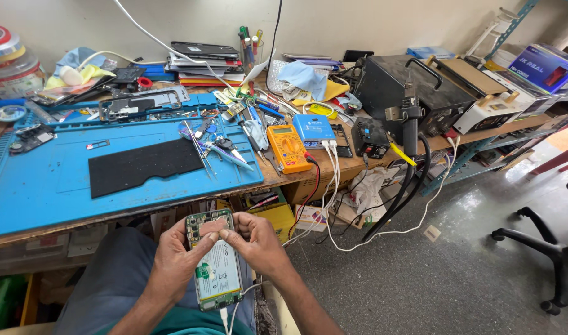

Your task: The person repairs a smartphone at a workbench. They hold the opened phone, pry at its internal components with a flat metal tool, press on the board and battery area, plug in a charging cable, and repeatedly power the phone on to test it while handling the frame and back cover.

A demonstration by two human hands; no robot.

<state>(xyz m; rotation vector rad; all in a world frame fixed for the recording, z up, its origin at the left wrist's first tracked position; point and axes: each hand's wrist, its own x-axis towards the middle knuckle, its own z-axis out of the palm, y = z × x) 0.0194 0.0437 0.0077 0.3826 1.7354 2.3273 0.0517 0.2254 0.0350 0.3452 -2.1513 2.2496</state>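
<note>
We hold an opened phone [214, 260] over our lap, below the front edge of the table [333, 164]. Its back cover is off: a green circuit board shows along the top, a pale battery with a green mark fills the middle, and another green strip runs along the bottom edge. A white cable [224, 317] leaves that bottom edge.

Our left hand [175, 260] wraps the phone's left side, the thumb lying across the battery. Our right hand [256, 242] closes its grip on the upper right corner, fingertips [225, 234] pressed down on the top board. Both grips are pinching the phone.

The fingers cover much of the top board, so the parts beneath them cannot be made out. The cable's far end is cut off by the frame. On the table, a blue mat [61, 167] carries a black pad [144, 164], with an orange meter [287, 147] to the right; the small tools between them are too tangled to tell apart.
</note>
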